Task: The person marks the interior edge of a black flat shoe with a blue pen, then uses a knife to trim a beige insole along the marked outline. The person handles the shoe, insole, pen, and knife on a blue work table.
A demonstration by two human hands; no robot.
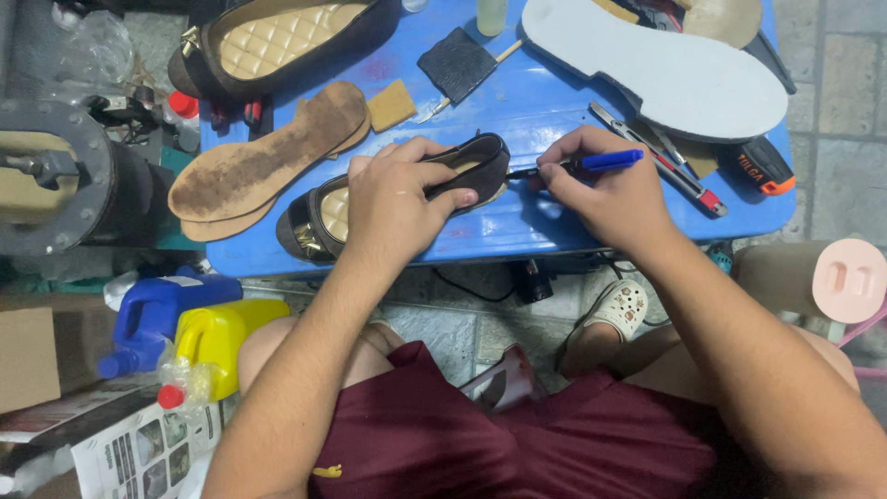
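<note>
The left hand [393,199] was closed over a dark shoe [323,214] with a quilted tan lining, pinning it flat on the blue counter [536,102] close to the near edge, fingers curled over its heel rim. The right hand [614,189] pinched a blue marker [591,163], its tip touching the heel end of that shoe. Little bare room lay about the hands: only a strip of counter between them and the near edge, and a patch just beyond the marker. Just left of the left hand lay two worn brown soles [263,162], stacked and reaching toward the counter's left edge. Beyond them sat a second dark shoe [277,42] of the same make, hanging partly over the far left corner. Beyond the hands lay a black sponge brush [457,63] and a small tan pad [393,103]. Beyond the right hand a large pale grey sole [665,69] stretched toward the right edge, with a slim utility knife [661,164] just beside the right hand and an orange-and-black tool [762,166] at the right edge. Below the left arm, off the counter, stood a blue jug [152,314] and a yellow jug [217,337], both capped, contents unseen, beside a printed paper packet [139,448] and a brown cardboard box [37,351]. A pink round stool seat [850,277] stood right of the right arm.
</note>
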